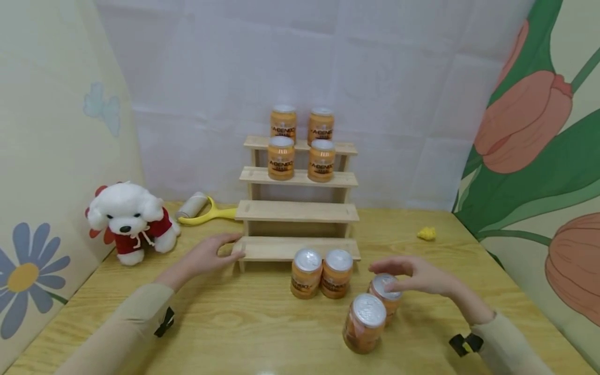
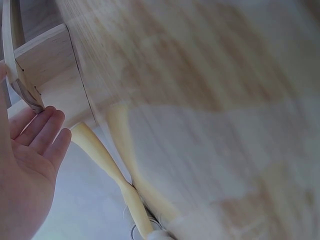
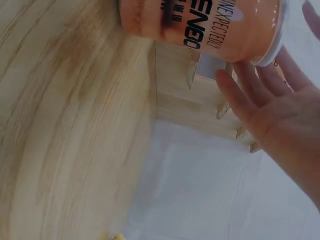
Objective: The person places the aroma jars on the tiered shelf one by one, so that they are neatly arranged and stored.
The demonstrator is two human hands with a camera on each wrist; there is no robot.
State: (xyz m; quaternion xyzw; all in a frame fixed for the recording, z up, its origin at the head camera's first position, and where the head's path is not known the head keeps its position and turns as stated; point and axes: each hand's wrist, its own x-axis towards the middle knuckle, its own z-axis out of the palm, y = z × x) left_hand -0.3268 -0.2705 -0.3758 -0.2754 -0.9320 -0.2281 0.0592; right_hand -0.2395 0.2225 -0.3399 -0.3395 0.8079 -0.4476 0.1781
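Observation:
My left hand holds the left end of the lowest step of a wooden stepped rack, thumb in front and fingers against the board end. Over an orange can at the right, my right hand is spread, its thumb overlapping the silver lid. In the right wrist view the fingers reach past that can's rim, loosely extended, with the thumb apart. Another orange can stands just in front. Two cans stand side by side before the lowest step.
Two cans stand on the top step and two more on the one below. A white plush dog in red sits at left, near a yellow-handled roller. A small yellow lump lies at right.

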